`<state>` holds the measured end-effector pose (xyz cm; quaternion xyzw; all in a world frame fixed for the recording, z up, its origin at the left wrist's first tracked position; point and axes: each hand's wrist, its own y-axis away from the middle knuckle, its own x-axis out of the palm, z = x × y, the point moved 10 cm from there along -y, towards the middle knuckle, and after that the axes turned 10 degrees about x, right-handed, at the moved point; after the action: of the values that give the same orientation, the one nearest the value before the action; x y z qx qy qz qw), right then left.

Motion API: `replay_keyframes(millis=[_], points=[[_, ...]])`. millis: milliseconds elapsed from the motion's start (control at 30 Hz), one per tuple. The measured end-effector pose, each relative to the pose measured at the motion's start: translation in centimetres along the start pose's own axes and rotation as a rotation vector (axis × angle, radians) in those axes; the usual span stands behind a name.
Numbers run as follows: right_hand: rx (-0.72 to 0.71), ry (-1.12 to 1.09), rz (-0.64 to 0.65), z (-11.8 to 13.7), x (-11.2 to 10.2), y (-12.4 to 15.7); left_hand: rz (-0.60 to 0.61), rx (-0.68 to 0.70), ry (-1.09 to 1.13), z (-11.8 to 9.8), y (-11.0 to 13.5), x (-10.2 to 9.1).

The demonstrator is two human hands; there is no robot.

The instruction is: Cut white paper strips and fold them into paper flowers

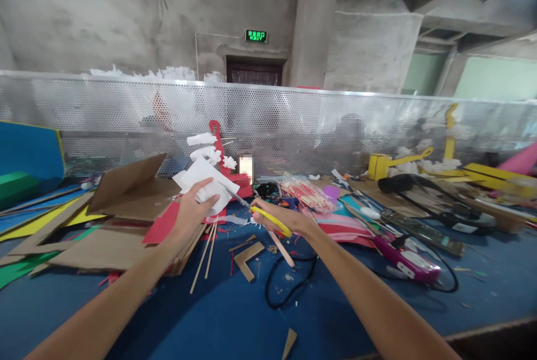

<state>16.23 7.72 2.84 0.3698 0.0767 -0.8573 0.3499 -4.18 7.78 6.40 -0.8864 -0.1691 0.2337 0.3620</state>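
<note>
My left hand (196,203) grips a few overlapping pieces of white paper (205,175), held up above the table. My right hand (277,215) is wrapped round the yellow handles of a pair of scissors (272,220). The scissor blades point left at the paper's right edge; whether they touch it I cannot make out. Behind the paper stands a red cut-out shape (218,141) with white paper tufts on it. Thin wooden sticks (204,262) lie below my left hand. An L-shaped cardboard piece (248,261) rests on the table below the scissors.
Brown cardboard sheets (104,248) are piled at the left. A bag of sticks (308,195) lies right of centre. Farther right are a purple device (406,259) with a black cable, a dark phone-like slab (423,231) and yellow cut-outs (380,167). A perforated metal screen (277,125) spans the back.
</note>
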Motion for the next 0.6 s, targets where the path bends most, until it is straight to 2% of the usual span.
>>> replay_keyframes(millis=[133,300,433,600], points=[[0.003,-0.012,0.007,0.7,0.3,0.2,0.015,0.014,0.003,-0.1,0.0,0.3],[-0.033,0.033,-0.060,1.0,-0.2,0.2,0.009,0.012,0.032,-0.4,0.0,0.3],[-0.033,0.041,-0.062,0.5,-0.1,-0.2,0.011,0.047,0.081,-0.9,0.0,0.5],[-0.060,0.076,-0.130,0.2,-0.3,-0.7,0.030,0.076,0.089,-0.9,0.1,0.9]])
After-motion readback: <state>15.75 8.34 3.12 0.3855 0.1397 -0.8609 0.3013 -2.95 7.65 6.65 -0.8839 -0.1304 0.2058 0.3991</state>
